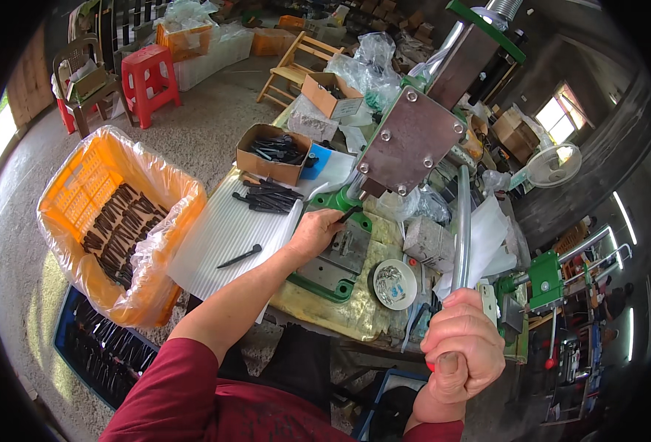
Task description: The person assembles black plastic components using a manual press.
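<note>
My left hand [315, 234] is closed on a slim black part [351, 213], holding it under the head of a green bench press [411, 140]. Most of that part is hidden by my fingers. Below the hand lies the press's metal fixture [340, 254] on its green base. My right hand [464, 342] is wrapped round the lower end of the press's long steel lever [463, 228]. A single black part with a wider end [239, 255] rests on the white foam sheet [204, 247], left of my forearm. Farther back on the sheet is a pile of similar black parts [270, 196].
An orange crate [82, 180] lined with plastic holds rows of dark parts at left. A cardboard box [248, 158] of black pieces stands behind the pile. Right of the press are a white bowl [410, 286] of small metal pieces and a grey block [428, 243]. A blue crate [67, 331] sits on the floor.
</note>
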Demonstrator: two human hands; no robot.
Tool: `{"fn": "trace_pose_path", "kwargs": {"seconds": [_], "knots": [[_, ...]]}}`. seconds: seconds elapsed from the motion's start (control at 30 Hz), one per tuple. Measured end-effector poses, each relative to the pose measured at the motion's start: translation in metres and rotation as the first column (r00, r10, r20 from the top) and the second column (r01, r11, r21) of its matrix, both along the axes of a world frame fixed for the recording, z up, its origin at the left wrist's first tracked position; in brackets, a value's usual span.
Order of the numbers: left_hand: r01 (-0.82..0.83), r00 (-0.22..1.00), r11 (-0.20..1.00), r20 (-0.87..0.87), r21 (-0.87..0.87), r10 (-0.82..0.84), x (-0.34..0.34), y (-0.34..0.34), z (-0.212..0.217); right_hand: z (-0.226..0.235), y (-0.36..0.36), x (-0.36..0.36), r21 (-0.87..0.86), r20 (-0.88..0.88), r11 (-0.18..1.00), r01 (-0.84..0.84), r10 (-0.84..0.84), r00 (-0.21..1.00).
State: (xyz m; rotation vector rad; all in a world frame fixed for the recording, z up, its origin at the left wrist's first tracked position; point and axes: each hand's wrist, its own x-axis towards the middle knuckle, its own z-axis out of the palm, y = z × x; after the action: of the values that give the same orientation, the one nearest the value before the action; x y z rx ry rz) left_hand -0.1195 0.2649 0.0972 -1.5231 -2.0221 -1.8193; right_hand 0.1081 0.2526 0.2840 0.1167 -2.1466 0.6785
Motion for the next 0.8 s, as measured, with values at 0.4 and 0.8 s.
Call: {"fn": "trace_pose_path", "kwargs": {"seconds": [0.4, 0.8], "knots": [[-0.009, 0.999, 1.000, 0.038, -0.025, 0.010, -0.003, -0.002, -0.003, -0.039, 0.007, -0.005, 0.124, 0.036, 0.992, -0.001, -0.003, 0.999], [0.001, 0.999, 1.000, 0.041, -0.025, 0.000, 0.001, 0.002, -0.001, -0.090, 0.025, -0.015, 0.380, -0.005, 0.924, 0.049, -0.052, 0.999]]}}
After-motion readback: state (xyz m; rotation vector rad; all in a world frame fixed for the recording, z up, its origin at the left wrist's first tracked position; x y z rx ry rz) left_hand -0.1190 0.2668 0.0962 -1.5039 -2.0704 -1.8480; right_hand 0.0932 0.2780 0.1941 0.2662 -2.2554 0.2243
